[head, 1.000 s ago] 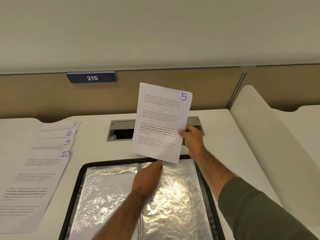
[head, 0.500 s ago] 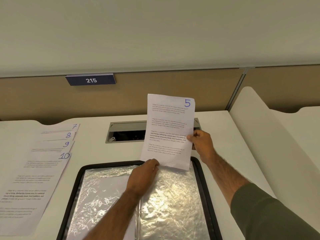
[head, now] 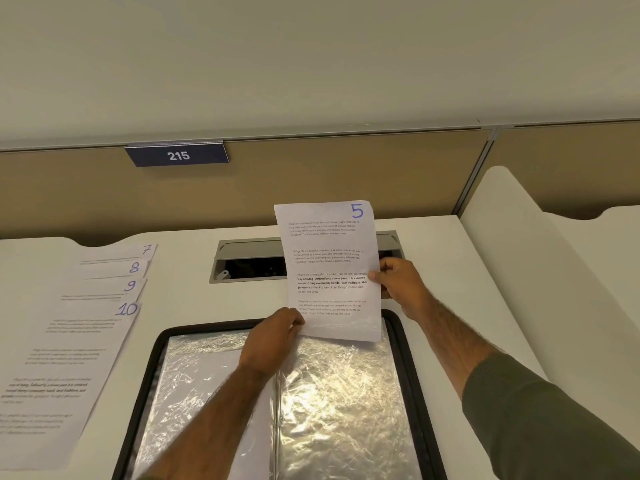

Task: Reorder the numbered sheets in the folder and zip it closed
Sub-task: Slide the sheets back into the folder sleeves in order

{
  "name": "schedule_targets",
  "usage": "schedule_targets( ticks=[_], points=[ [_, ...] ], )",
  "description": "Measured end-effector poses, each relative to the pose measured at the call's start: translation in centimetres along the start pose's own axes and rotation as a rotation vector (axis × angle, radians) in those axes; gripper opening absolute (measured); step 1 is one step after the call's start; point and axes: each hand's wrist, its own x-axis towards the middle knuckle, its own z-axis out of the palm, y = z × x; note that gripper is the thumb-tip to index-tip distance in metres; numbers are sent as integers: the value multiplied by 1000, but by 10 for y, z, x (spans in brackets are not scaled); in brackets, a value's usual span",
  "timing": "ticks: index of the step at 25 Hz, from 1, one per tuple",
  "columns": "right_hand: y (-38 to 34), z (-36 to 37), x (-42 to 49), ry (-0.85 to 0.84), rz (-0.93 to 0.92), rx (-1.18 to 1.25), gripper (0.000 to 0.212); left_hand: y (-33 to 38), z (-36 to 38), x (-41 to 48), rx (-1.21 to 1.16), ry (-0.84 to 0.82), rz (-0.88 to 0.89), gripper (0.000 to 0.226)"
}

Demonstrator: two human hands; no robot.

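Sheet 5, thin paper, upright in pinch grip of left hand and right hand above crinkly-sleeved folder.

The sheet you hold is matt white paper, faintly creased. The folder has a dull black rim, and its plastic sleeves are glossy, crinkled and glaring. Your desk is smooth, matt off-white.

white desk against tan partition with blue 215 sign; pale wall above.
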Motion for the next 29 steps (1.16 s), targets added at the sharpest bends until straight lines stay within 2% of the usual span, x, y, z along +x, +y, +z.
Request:
schedule_targets(
  ticks=[4, 7, 9, 14, 18, 20, 23, 26, 29],
  points=[
    [-1, -4, 5, -39, 24, -21, 16, -7, 0, 10, -45, -26, -41, 9],
    [-2, -9, 7, -40, 36, 21, 15, -13, -5, 16, -38, -166, -37, 12],
    [-1, -12, 8, -49, 46, 41, 16, -15, -7, 18, -10, -180, -20, 10],
    [3, -11, 9, -77, 64, 62, 17, -18, -3, 20, -79, -68, -34, 16],
    [9, -8, 9, -175, 105, 12, 16, -20, 2, 15, -118, 17, -76, 12],
    [13, -8, 8, -235, 142, -44, 21, -20, 3, 14, -132, 87, -88, 32],
    [17, -8, 5, -261, 160, -126, 24, -7, -6, 26, -424, 183, -256, 57],
    [17, -9, 1, -303, 190, -200, 18, 4, -21, 49, -814, 227, -485, 68],
    [18, -7, -3, -356, 240, -218, 28, 1, -26, 64, -781, 212, -516, 62]
  ],
)
